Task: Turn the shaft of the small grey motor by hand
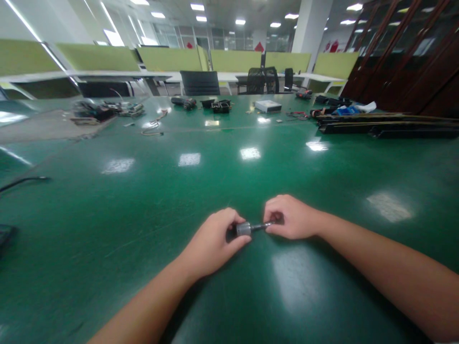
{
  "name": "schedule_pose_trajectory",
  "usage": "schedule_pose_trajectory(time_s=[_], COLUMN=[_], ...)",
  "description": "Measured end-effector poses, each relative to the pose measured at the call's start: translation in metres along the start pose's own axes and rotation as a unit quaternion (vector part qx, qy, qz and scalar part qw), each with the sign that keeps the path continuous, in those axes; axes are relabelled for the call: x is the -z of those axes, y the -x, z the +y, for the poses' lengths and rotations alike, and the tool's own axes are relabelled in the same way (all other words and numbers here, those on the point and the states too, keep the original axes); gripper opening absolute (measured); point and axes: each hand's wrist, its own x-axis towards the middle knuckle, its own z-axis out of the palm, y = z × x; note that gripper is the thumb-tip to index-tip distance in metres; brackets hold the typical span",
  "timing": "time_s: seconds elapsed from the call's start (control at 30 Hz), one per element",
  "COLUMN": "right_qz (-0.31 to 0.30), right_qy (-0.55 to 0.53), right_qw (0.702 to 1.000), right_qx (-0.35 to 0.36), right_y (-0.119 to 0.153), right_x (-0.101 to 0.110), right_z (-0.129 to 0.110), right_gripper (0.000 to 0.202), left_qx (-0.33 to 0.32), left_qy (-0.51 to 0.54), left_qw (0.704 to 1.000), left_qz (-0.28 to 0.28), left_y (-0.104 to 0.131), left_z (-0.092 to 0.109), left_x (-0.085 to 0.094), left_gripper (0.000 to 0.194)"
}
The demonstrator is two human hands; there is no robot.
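A silver-gray metal cylinder (244, 229), its slim shaft (258, 226) pointing right, is held nearly level just below mid-view (both outer ends partly covered).

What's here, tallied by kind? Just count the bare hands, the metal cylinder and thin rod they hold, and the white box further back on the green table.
Hands: 2 (left hand, right hand)
Cylinder: 1
Rod: 1
White box: 1
Total: 5
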Motion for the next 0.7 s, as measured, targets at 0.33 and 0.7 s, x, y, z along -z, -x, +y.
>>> schedule_pose_trajectory(time_s=[0.33, 0.7], right_qz=[-0.009, 0.016], right_qy=[-0.030, -0.022], right_qw=[0.999, 1.000], right_qx=[-0.033, -0.003], right_y=[0.002, -0.001], right_x=[0.011, 0.000], right_z=[0.014, 0.002], right_gripper=[0.005, 0.007], left_qx=[0.013, 0.017], left_qy=[0.005, 0.018], left_qw=[1.000, 1.000], left_qz=[-0.003, -0.005], left_y=[0.002, 0.001], left_z=[0.000, -0.004], left_x=[0.001, 0.000], left_gripper=[0.018, 0.016])
